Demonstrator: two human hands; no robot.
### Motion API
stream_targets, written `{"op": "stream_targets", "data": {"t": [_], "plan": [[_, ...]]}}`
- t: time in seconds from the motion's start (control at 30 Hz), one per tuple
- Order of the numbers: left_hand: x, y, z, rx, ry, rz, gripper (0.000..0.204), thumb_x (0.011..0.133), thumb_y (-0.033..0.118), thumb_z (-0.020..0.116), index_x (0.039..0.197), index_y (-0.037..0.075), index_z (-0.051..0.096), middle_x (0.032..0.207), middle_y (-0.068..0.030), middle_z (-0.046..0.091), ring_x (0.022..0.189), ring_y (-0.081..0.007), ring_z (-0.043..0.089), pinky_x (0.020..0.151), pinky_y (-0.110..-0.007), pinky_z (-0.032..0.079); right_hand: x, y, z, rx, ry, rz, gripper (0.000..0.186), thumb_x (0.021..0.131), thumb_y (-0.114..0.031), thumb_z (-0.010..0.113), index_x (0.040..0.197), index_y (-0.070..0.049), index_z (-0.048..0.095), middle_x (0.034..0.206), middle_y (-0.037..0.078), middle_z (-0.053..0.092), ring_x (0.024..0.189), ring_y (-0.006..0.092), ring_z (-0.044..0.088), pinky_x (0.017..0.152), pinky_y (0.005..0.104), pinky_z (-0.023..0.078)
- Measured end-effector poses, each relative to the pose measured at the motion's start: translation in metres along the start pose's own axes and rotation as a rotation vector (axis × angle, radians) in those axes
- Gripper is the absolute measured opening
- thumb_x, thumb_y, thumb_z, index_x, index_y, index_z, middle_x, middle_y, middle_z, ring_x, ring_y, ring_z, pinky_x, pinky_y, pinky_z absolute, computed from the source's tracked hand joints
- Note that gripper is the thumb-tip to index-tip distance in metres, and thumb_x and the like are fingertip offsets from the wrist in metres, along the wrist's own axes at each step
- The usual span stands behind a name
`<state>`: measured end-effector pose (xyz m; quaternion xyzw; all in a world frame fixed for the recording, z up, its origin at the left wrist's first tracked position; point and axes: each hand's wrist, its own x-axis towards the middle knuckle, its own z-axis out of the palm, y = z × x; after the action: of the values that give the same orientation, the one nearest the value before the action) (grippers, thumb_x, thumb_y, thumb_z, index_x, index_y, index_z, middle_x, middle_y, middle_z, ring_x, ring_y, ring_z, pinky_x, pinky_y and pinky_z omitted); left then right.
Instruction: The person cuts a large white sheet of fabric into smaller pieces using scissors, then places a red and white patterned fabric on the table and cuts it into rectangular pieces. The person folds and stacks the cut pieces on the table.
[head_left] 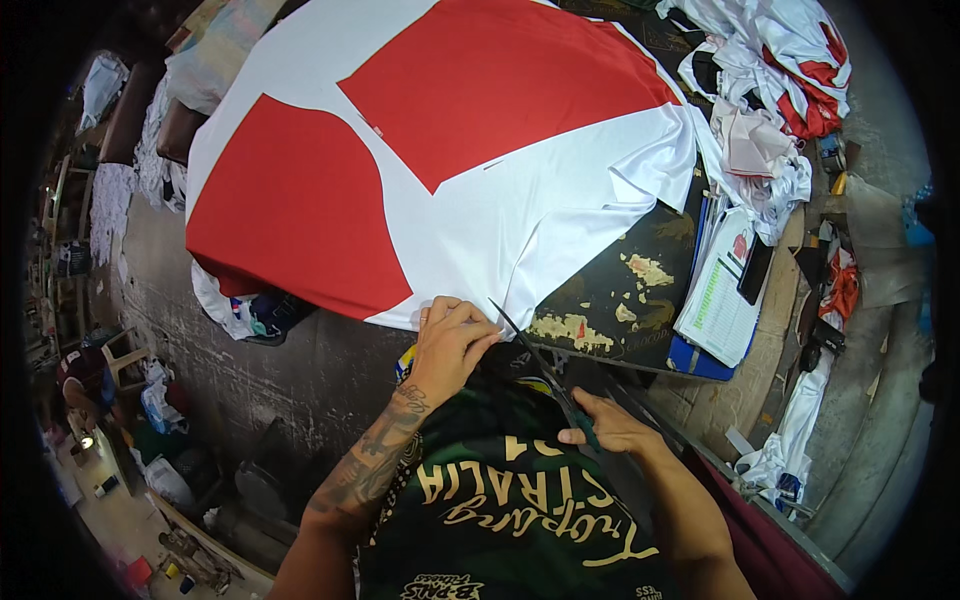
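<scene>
"Since the right hand (608, 425) is the nearer one, tell me about it first."

"Its thumb and fingers are closed round the handles of the scissors (562, 392), which point up and left toward the white-and-red cloth (480, 230). Whether the blades are parted I can't tell; they show as little more than a thin dark line."

"And the left hand (452, 335)?"

"Bunched, fingers drawn in toward the thumb, holding the near edge of the cloth just beside the scissor tips. The cloth itself is spread over the table (600, 290)."

"How would you handle that edge well?"

"I'd draw it taut, keep those fingertips out of the blades' line, and take short, controlled snips. Something this glossy probably slides, so I'd smooth the folds on the right first, lest a second layer get caught."

"What's the table like?"

"Dark and patterned, its covering flaked away in pale patches just right of the scissors. Farther right lie a blue folder (692, 365), printed sheets (712, 305) and a black phone (755, 272)."

"And beyond that?"

"A heap of white and red fabric (780, 55) at the upper right; well apart, at the lower left of the view, a person (85, 370) in dark red clothing near a small glowing light (87, 440)."
</scene>
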<state>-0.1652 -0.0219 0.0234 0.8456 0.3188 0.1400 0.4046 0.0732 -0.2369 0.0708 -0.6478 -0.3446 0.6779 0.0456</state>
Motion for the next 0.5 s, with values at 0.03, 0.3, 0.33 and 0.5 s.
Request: {"op": "stream_targets", "data": {"t": [0.03, 0.3, 0.33, 0.5], "plan": [[-0.001, 0.001, 0.002, 0.024, -0.001, 0.001, 0.014, 0.095, 0.020, 0.078, 0.103, 0.010, 0.083, 0.105, 0.0012, 0.066, 0.113, -0.0263, 0.054, 0.100, -0.044, 0.038, -0.002, -0.006, -0.002, -0.106, 0.038, 0.073, 0.089, 0.082, -0.070, 0.085, 0.134, -0.002, 0.061, 0.098, 0.018, 0.068, 0.095, 0.0362, 0.067, 0.088, 0.0464, 0.051], [-0.001, 0.003, 0.002, 0.003, -0.050, 0.000, 0.011, 0.092, 0.017, 0.079, 0.101, 0.012, 0.083, 0.107, 0.0002, 0.065, 0.117, -0.0268, 0.054, 0.103, -0.045, 0.037, 0.016, -0.025, -0.016, -0.037, 0.134, 0.009, 0.080, 0.080, -0.070, 0.086, 0.111, 0.002, 0.069, 0.099, 0.022, 0.073, 0.097, 0.0394, 0.071, 0.093, 0.0477, 0.053], [0.000, 0.002, 0.001, 0.021, -0.057, 0.009, 0.011, 0.092, 0.017, 0.079, 0.101, 0.012, 0.083, 0.106, 0.0001, 0.065, 0.117, -0.0269, 0.054, 0.104, -0.045, 0.037, 0.025, -0.025, -0.019, -0.033, 0.187, -0.055, 0.080, 0.079, -0.071, 0.086, 0.107, 0.003, 0.070, 0.097, 0.022, 0.073, 0.094, 0.0382, 0.071, 0.091, 0.0468, 0.053], [0.006, -0.008, 0.001, -0.016, -0.099, 0.018, 0.011, 0.090, 0.016, 0.081, 0.100, 0.011, 0.083, 0.112, 0.0001, 0.066, 0.123, -0.0281, 0.053, 0.108, -0.047, 0.037, 0.037, -0.034, -0.032, -0.041, 0.129, 0.109, 0.076, 0.077, -0.072, 0.087, 0.091, 0.002, 0.073, 0.084, 0.017, 0.073, 0.083, 0.0295, 0.071, 0.082, 0.0425, 0.055]]}}
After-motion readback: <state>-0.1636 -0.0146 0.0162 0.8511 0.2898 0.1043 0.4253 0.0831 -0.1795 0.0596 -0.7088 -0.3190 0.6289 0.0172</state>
